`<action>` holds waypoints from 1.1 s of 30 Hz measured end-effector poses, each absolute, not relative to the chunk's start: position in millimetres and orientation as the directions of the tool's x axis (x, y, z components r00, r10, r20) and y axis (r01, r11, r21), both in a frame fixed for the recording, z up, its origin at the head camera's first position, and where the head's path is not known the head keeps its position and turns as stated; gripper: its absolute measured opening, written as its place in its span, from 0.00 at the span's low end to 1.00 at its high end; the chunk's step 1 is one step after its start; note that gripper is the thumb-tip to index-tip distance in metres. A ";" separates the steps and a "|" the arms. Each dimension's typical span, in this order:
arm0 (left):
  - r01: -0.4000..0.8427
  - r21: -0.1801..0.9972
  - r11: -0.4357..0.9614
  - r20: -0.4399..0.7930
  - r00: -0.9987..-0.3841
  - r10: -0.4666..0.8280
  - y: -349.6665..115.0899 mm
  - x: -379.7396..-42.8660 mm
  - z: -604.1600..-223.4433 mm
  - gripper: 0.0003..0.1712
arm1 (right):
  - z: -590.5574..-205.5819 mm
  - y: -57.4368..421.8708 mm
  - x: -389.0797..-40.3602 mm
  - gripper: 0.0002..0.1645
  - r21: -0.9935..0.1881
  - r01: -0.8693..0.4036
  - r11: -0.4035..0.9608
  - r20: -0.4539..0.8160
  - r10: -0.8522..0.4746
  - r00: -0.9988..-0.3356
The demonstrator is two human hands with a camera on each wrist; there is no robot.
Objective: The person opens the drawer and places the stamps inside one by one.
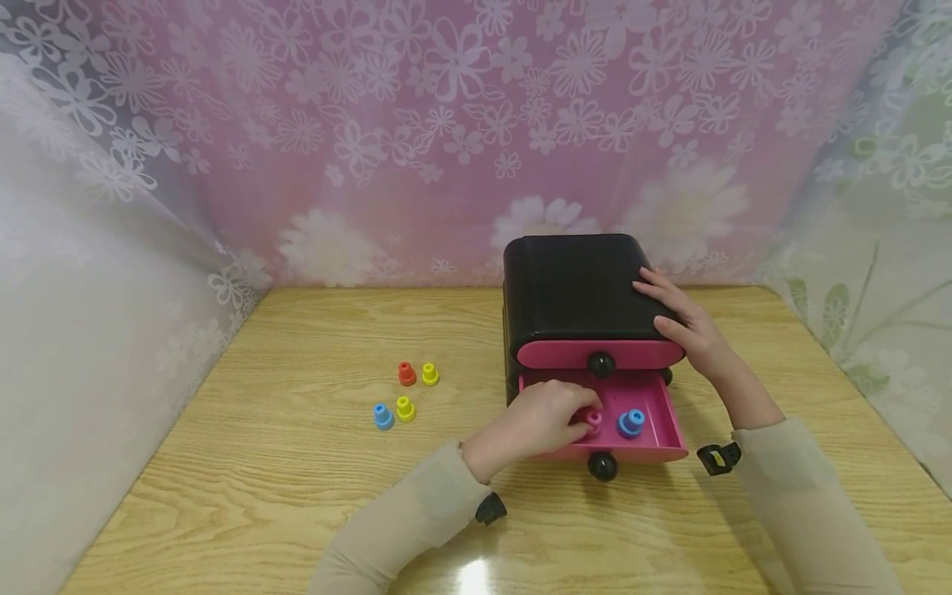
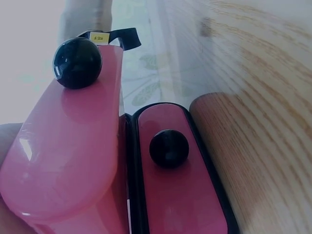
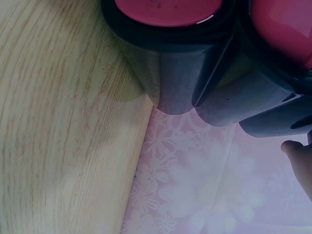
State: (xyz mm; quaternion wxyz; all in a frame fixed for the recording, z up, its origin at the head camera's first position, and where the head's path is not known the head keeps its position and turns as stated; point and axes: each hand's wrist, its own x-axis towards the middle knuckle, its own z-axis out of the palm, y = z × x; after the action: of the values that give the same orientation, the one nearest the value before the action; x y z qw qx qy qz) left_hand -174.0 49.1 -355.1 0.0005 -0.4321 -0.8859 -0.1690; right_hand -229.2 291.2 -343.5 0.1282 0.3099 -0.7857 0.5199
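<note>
A small black chest (image 1: 576,285) with pink drawers stands on the table. Its middle drawer (image 1: 658,409) is pulled out, and inside it sits a blue peg (image 1: 631,423). My left hand (image 1: 546,417) reaches over the drawer's left side and pinches a pink peg (image 1: 593,421) between thumb and fingers. Meanwhile my right hand (image 1: 687,326) rests on the chest's top right edge with fingers spread. In the left wrist view the drawer front (image 2: 73,141) hides most of that hand. The right wrist view shows a bit of the right hand (image 3: 302,163) beside the chest.
Left of the chest, a red peg (image 1: 406,374), two yellow pegs (image 1: 430,374) and another blue peg (image 1: 383,416) stand on the wooden table (image 1: 297,487). Round black knobs (image 1: 602,466) stick out from the drawer fronts. A floral curtain (image 1: 402,165) hangs behind.
</note>
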 end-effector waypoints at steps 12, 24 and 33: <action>0.756 0.336 0.562 0.156 -0.633 0.758 46.4 -173.0 -353.1 0.11 | -343.7 290.9 -228.4 0.27 -0.737 -0.620 0.270 0.522 -0.355 -0.775; 0.777 0.356 0.519 0.264 -0.616 0.742 34.0 -171.3 -348.3 0.12 | -343.6 290.8 -227.2 0.26 -0.744 -0.618 0.254 0.522 -0.356 -0.775; 0.774 0.384 0.504 0.339 -0.626 0.703 19.2 -171.8 -345.9 0.11 | -343.2 290.6 -228.0 0.27 -0.748 -0.614 0.252 0.517 -0.358 -0.777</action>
State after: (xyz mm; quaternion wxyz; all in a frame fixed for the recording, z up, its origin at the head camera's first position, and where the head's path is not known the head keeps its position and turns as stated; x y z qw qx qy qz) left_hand -171.8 19.2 -345.9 0.0694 -0.4270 -0.8643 -0.2564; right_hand -228.0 290.6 -343.2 0.1215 0.3106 -0.7818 0.5269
